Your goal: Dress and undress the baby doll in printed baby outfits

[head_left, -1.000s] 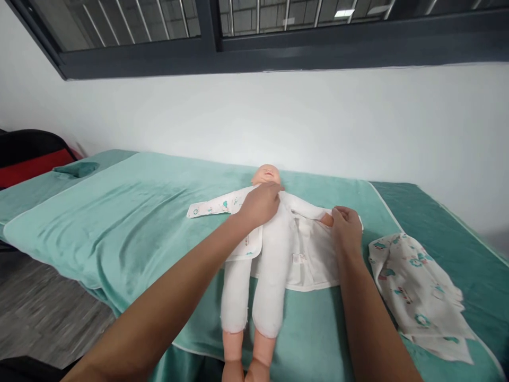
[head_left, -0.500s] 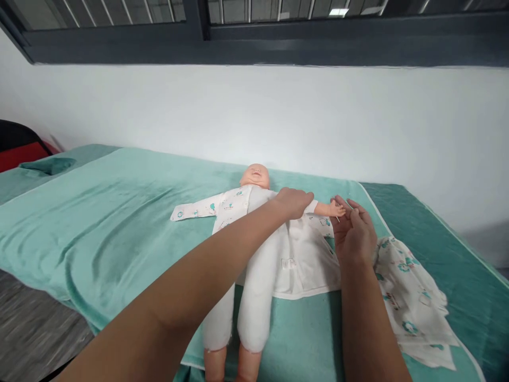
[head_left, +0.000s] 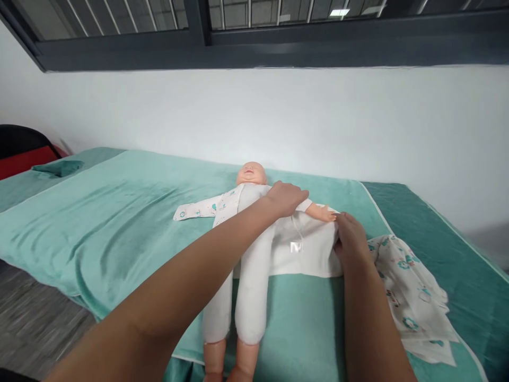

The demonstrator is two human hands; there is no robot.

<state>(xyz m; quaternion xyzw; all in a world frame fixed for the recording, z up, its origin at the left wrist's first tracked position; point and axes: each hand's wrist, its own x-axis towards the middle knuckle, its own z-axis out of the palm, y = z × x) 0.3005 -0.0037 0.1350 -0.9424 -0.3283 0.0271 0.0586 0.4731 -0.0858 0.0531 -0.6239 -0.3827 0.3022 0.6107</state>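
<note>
A baby doll (head_left: pixel 252 313) with a white cloth body lies on its back, its head toward the wall. One of its arms is in the sleeve of a printed white baby shirt (head_left: pixel 310 260); the shirt's other half lies spread under the doll's bare-handed arm (head_left: pixel 320 213). My left hand (head_left: pixel 288 199) is closed round that arm near the shoulder. Beside the doll's small fingers, my right hand (head_left: pixel 352 233) pinches the shirt's edge, its fingertips partly hidden from view.
A crumpled printed white garment (head_left: pixel 411 297) lies to the right of my right forearm. Light green sheet (head_left: pixel 119 228) covers the bed, with darker green (head_left: pixel 445 254) at the right. A wall (head_left: pixel 358 122) and a dark window frame (head_left: pixel 318 50) stand behind. Something black and red (head_left: pixel 27 154) is at far left.
My right hand has left the doll's fingers and taken the shirt's edge, drawing the cloth up beneath the arm. The doll's arm now slopes down slightly. My left hand stays round it.
</note>
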